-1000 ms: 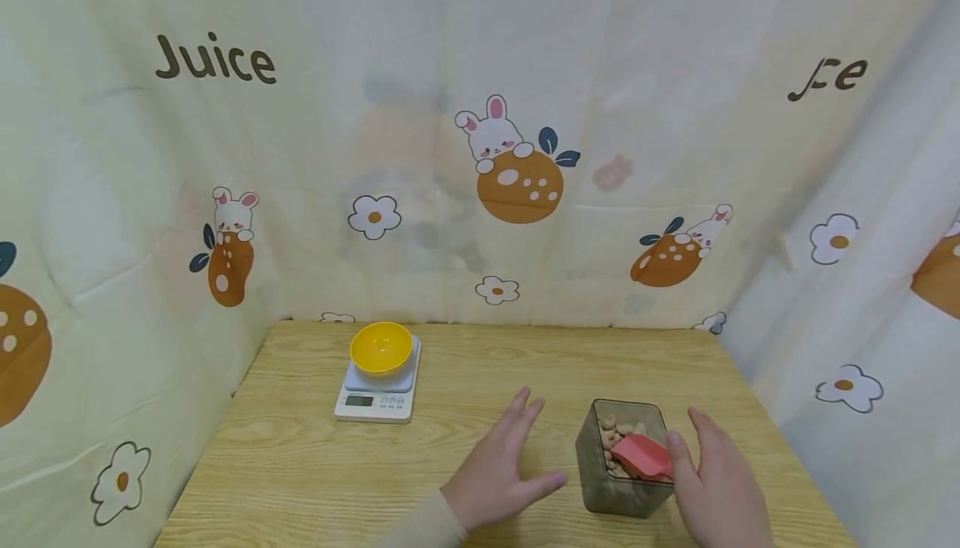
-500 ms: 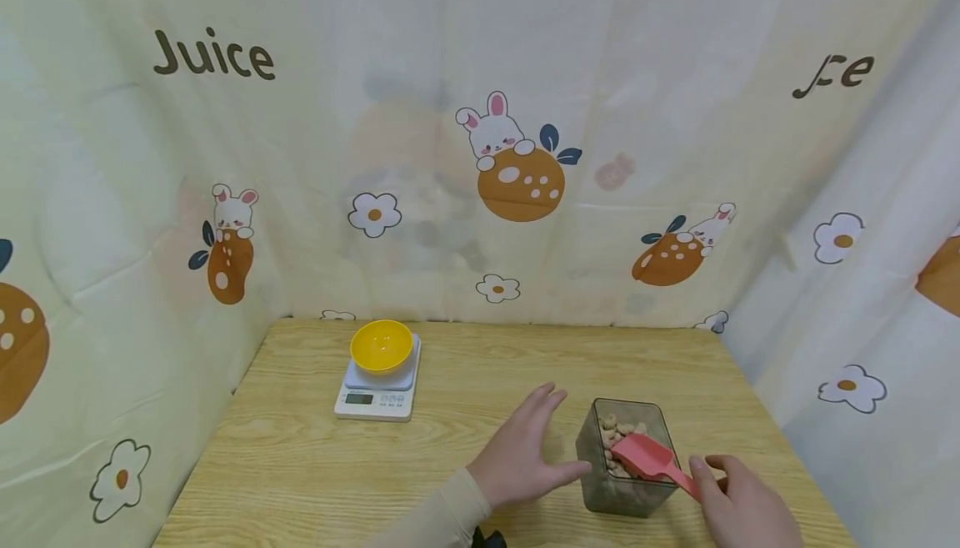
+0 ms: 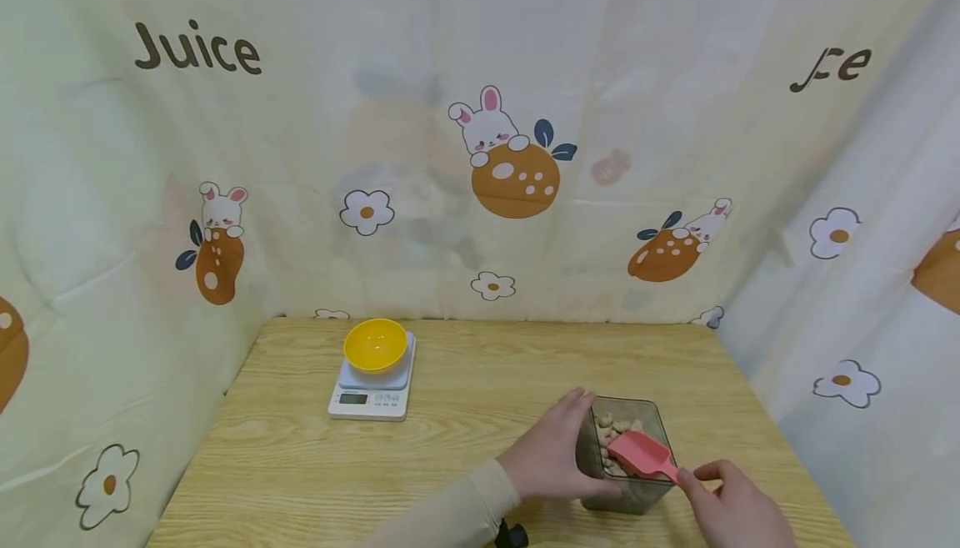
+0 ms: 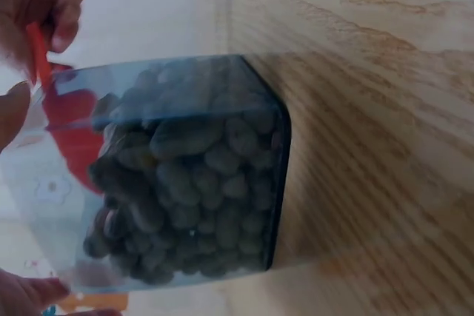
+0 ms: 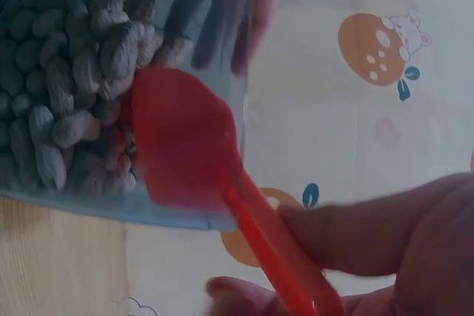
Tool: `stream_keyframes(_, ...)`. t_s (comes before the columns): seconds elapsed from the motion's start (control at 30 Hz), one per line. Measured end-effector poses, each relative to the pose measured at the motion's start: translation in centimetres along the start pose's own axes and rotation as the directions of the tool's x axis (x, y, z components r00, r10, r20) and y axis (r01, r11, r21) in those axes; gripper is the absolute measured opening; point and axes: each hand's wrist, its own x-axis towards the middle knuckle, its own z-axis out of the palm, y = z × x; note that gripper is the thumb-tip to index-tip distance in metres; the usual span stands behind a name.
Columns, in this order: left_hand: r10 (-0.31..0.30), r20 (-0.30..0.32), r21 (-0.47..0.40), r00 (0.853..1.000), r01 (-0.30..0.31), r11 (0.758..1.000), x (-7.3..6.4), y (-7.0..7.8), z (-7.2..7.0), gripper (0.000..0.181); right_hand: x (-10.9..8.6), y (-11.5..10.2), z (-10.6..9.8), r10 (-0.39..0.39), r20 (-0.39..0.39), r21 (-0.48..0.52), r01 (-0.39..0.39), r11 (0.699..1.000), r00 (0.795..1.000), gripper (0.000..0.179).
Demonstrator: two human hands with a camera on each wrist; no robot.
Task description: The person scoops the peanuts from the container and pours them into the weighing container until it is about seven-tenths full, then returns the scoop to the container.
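A clear grey plastic container (image 3: 622, 496) stands upright at the right of the table, partly filled with peanuts in their shells (image 4: 196, 175). My left hand (image 3: 546, 454) holds its left side, fingers at the far-left corner and thumb across the near side. A red scoop (image 5: 185, 138) lies with its blade inside the container on the peanuts and its handle over the near-right rim. My right hand (image 3: 738, 508) pinches that handle between thumb and fingers. In the head view the handle's end is hidden by the right hand.
At the back left, a yellow bowl (image 3: 375, 348) sits on a white kitchen scale (image 3: 369, 404) with a small display. A printed curtain (image 3: 420, 114) hangs behind the wooden table (image 3: 285, 465) and along both its sides. A small black object (image 3: 512, 535) shows by the left wrist.
My left hand has moved right, from beside the container onto it. My right hand has drawn back along the scoop from the container's rim and now pinches the handle.
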Motion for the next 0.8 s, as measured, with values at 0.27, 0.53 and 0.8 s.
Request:
stream_keyframes(0.27,0.047,-0.050,0.067,0.998,-0.044,0.997,0.7,0.9,1.1,0.130,-0.3,-1.5,0.7,0.002,-0.144,0.081,0.010,0.997,0.990,0.043)
stream_keyframes(0.53,0.019,-0.062,0.105,0.998,-0.012,0.994,1.0,1.1,1.3,0.129,-0.6,-3.0,0.5,0.020,-0.318,0.144,0.028,0.989,0.948,0.041)
stream_keyframes(0.8,-0.017,-0.066,0.096,0.998,0.023,0.995,0.8,1.0,1.1,0.127,-0.6,-4.1,1.5,0.018,-0.467,0.205,0.088,0.975,0.884,0.030)
